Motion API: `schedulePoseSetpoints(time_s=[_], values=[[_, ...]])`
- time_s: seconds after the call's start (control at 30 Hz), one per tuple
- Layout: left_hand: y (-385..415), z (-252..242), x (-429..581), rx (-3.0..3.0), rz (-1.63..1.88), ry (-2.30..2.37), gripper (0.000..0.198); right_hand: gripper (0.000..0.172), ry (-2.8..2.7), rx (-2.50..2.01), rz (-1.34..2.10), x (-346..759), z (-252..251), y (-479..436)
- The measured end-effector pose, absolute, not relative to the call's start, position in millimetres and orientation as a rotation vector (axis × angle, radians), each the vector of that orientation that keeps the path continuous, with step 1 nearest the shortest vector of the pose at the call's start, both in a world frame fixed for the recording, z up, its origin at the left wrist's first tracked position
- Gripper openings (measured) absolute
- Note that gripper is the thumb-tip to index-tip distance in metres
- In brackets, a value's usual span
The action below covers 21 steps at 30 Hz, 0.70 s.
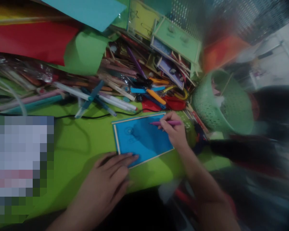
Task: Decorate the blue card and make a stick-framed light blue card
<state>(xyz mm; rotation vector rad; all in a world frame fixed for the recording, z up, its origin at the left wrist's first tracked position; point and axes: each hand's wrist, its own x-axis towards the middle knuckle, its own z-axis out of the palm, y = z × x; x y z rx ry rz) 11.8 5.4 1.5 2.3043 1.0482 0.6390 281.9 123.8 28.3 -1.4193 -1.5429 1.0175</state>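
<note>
**Pen poised over the blue card, left hand steadying its corner**

From where I stand, taking the card's middle as the clock's centre, the right forearm comes in from 5 o'clock, and the right hand (174,130) bends inward over the card's edge near 3. Its fingers are closed around a purple pen (174,123), pinched close to the middle. The left forearm enters from 7 o'clock; the left hand (115,171) lies palm down, fingers stretched out and slightly parted, gripping nothing, their tips resting on the card's corner at 7.

The card (146,141) sits on the smooth green table (72,136) between the two hands. It is a flat, matte rectangle edged with thin, pale strips (117,139) like wood, its long axis running roughly from half past 8 to half past 2. A faint, dark drawing (130,131) with a rounded outline shows towards 10 o'clock.

The pen is slim and round, lying almost level, its tip pointing to 9. I can't tell whether the tip touches the surface.

Beyond, at 11, lie slender white markers (117,102); near 12, orange-handled scissors (156,97); around 2, a round, perforated green plastic basket (238,112).
</note>
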Motion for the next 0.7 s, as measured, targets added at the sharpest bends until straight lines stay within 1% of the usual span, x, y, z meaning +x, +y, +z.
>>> schedulePoseSetpoints(time_s=[0.23,0.43,0.7], values=[[6.5,2.4,11.7,2.275,0.644,1.055,0.014,0.01,-1.536,-1.412,1.022,282.4,29.0,123.3],[5.9,1.2,11.4,2.275,0.658,1.045,0.013,0.014,-1.524,-1.43,1.002,281.4,28.9,123.2],[5.6,1.5,11.7,2.279,0.649,1.051,0.013,0.014,-1.518,-1.415,1.015,280.5,30.2,124.2]])
